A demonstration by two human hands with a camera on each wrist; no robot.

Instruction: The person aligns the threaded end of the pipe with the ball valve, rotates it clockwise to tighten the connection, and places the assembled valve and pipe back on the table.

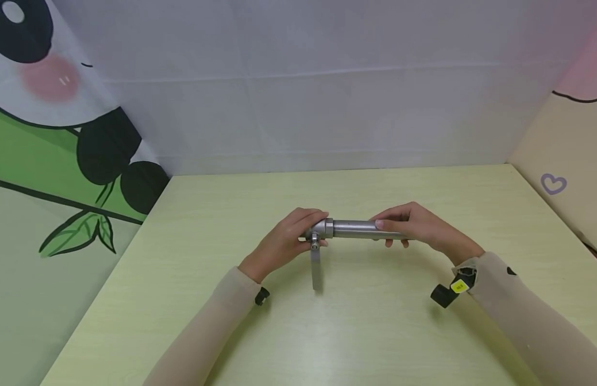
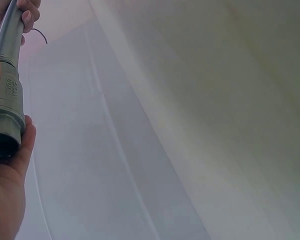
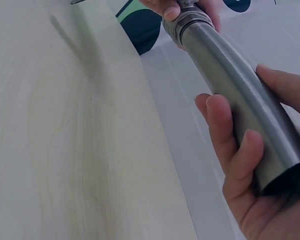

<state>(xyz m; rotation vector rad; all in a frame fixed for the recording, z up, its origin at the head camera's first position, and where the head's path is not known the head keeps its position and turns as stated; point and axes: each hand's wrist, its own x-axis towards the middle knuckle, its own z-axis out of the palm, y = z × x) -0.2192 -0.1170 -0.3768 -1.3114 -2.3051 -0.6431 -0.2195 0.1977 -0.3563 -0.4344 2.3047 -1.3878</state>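
Observation:
My left hand (image 1: 289,237) grips a grey metal ball valve (image 1: 329,228), fingers over its top and thumb on the near side. From the valve a flat lever (image 1: 316,271) points toward me. A smooth steel pipe (image 1: 355,229) runs rightward out of the valve's end, in line with it. The right hand (image 1: 430,230) holds the pipe near its far end, thumb on one side and curled fingers on the other. In the left wrist view the valve body (image 2: 9,95) shows raised lettering and an open threaded end. In the right wrist view the pipe's hollow end (image 3: 285,177) lies by the palm.
Both hands are above a pale wood-look table (image 1: 375,332). A white cloth wall (image 1: 327,118) rises behind its back edge, with a printed cartoon panel (image 1: 105,145) at the left and a beige panel (image 1: 568,139) at the right. A small black wrist camera (image 1: 443,295) hangs below the right sleeve.

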